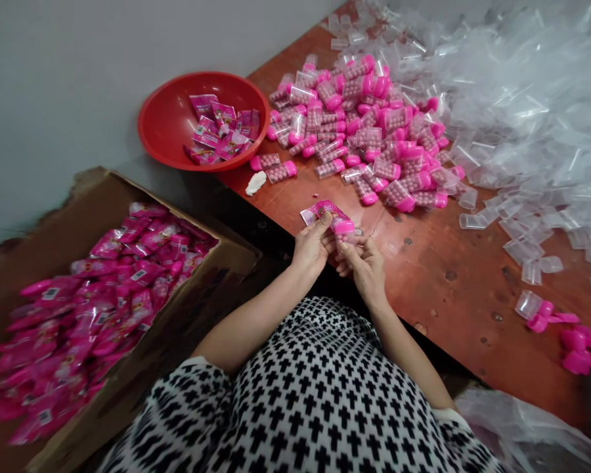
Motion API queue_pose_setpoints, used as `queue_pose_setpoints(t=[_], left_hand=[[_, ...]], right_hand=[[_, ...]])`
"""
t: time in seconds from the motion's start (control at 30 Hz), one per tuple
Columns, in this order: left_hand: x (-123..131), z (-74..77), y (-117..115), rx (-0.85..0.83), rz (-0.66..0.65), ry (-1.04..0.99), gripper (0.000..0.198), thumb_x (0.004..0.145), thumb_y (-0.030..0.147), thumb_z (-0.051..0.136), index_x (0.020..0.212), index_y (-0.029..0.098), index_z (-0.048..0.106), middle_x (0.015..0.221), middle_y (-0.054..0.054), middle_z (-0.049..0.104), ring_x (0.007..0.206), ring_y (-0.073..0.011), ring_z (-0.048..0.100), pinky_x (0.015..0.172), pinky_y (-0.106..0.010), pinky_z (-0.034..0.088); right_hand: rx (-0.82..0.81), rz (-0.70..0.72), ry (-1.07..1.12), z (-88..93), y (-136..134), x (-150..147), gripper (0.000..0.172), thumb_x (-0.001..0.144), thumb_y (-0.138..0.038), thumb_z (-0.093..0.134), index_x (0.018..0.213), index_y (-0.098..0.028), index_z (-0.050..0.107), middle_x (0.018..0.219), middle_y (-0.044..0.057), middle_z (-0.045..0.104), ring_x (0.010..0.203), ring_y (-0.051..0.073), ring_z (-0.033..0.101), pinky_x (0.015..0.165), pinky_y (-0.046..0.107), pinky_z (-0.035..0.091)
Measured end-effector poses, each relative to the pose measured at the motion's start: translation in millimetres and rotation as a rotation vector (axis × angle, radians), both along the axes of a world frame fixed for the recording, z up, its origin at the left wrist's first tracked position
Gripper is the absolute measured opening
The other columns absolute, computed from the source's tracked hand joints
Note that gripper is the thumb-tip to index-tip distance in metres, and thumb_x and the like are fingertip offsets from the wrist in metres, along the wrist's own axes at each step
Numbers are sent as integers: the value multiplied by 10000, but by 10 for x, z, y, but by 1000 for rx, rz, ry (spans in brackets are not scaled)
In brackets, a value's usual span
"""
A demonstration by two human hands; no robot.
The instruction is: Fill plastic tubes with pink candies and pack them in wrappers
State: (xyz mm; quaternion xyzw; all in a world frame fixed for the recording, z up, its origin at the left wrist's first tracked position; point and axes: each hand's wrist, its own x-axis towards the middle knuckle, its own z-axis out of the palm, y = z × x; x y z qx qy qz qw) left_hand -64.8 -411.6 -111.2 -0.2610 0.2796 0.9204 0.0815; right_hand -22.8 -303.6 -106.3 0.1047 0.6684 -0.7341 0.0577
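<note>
At the table's near edge my left hand [311,248] pinches a pink printed packet [325,210] between thumb and fingers. Just right of it, my right hand [367,266] grips a clear tube with a pink cap [343,226], which shows pink balls inside. Packet and tube overlap, and whether the tube is partly inside the packet cannot be told. Beyond both hands lies a pile of pink-capped tubes [369,125] filled with pink balls. Some fingertips are hidden behind the tube.
A red bowl [162,125] with flat pink packets stands at the table's left corner. Below it, a cardboard box [236,253] holds filled pink packets. Clear empty tubes [532,131] are heaped on the right of the table [423,276]. Pink caps [577,348] lie at the right.
</note>
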Motion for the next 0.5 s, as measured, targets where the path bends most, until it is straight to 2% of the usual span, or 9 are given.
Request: queue_pose_setpoints(t=[0.17, 0.3, 0.5], left_hand=[[6, 10, -10, -90, -54, 78, 350, 617, 306, 900, 746, 108, 641, 654, -10, 684, 565, -114, 653, 646, -241, 548], [5, 24, 2, -112, -71, 145, 417, 534, 314, 930, 784, 108, 669, 682, -7, 691, 599, -124, 660, 615, -238, 535], [2, 38, -2, -172, -124, 215, 459, 501, 365, 939, 762, 121, 651, 660, 11, 676, 562, -115, 630, 614, -257, 542]], right_hand=[[-40, 29, -17, -57, 36, -35, 420, 726, -506, 756, 894, -200, 523, 587, -63, 664, 380, 80, 563, 348, 162, 439], [58, -46, 68, -130, 36, -21, 375, 771, -482, 734, 921, -208, 527, 610, -77, 650, 428, 72, 580, 396, 162, 475], [20, 14, 75, -171, 19, 1, 358, 784, -468, 731, 932, -206, 536, 625, -71, 662, 434, 74, 581, 390, 162, 475]])
